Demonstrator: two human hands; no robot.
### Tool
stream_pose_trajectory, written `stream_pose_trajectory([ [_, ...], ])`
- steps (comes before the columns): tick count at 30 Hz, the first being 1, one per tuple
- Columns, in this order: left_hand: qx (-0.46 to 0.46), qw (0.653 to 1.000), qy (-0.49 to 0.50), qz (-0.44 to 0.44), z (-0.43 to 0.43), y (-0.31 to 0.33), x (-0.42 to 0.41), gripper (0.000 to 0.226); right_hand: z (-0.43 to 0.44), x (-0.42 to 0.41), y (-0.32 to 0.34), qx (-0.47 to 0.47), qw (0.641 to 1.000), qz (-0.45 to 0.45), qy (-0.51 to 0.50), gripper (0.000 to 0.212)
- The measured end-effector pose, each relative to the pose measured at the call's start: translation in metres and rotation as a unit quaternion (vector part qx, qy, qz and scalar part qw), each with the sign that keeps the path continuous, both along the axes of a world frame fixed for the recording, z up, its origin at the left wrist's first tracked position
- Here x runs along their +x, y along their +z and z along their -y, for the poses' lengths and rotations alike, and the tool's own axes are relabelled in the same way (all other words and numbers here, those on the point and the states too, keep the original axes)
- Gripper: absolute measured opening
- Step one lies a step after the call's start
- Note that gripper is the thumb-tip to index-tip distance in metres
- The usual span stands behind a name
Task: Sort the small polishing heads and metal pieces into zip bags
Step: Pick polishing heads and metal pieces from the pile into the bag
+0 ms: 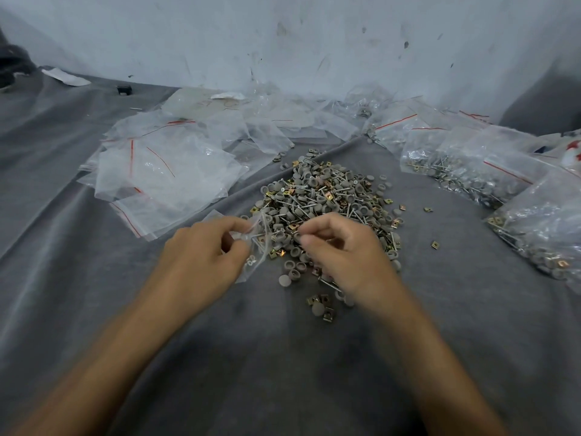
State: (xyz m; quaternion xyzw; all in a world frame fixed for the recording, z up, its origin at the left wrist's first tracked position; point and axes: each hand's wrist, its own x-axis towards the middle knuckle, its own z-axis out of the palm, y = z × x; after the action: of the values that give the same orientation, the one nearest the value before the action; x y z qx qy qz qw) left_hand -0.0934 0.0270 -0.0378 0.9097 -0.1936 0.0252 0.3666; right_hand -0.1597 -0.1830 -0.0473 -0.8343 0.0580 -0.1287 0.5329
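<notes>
Left hand (pixel 201 253) pinches a crinkly clear zip bag (pixel 256 243) at the heap (pixel 327 196) of grey domed heads and brass squares. Right hand (pixel 342 253) curls its fingers over the heap; their grip is blurred.

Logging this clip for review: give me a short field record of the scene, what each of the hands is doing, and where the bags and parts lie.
surface: grey cloth
loose pile: grey polishing heads, pins and brass squares, centre
left hand: holds small zip bag beside pile
right hand: fingers curled over pile; grasp blurred
empty bags: left of pile
filled bags: right of pile
</notes>
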Motion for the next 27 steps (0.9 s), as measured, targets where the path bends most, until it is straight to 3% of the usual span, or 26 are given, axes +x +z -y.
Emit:
stream_pose_trajectory([
  [3,0.007,0.999,0.021,0.027,-0.003,0.003,0.001,0.032,0.030,-0.006,0.000,-0.128,0.989,-0.029,-0.072,0.005],
  [6,0.011,0.999,0.023,0.032,-0.004,0.006,0.000,0.032,0.047,-0.012,-0.003,-0.269,0.949,-0.131,-0.102,0.024],
  [9,0.005,0.999,0.023,0.035,-0.005,0.006,0.000,0.032,0.046,-0.013,-0.003,-0.303,0.929,-0.201,-0.072,0.030],
  [13,0.003,0.999,0.025,0.041,-0.003,0.004,0.000,0.029,0.042,-0.013,0.000,-0.335,0.918,-0.202,-0.064,0.023],
  [17,0.019,0.999,0.011,0.039,-0.001,0.003,-0.002,0.031,0.044,-0.013,0.000,-0.323,0.923,-0.192,-0.086,0.023],
  [20,0.020,0.999,-0.006,0.031,0.000,0.002,-0.003,0.030,0.045,-0.013,0.000,-0.295,0.937,-0.134,-0.128,0.025],
  [24,0.018,0.999,-0.025,0.025,0.003,-0.002,-0.006,0.029,0.029,-0.009,0.001,-0.136,0.988,-0.055,-0.044,0.028],
  [27,0.022,0.999,-0.035,0.022,0.006,-0.003,-0.008,0.029,0.006,-0.005,0.000,-0.038,0.998,-0.044,0.032,0.022],
])
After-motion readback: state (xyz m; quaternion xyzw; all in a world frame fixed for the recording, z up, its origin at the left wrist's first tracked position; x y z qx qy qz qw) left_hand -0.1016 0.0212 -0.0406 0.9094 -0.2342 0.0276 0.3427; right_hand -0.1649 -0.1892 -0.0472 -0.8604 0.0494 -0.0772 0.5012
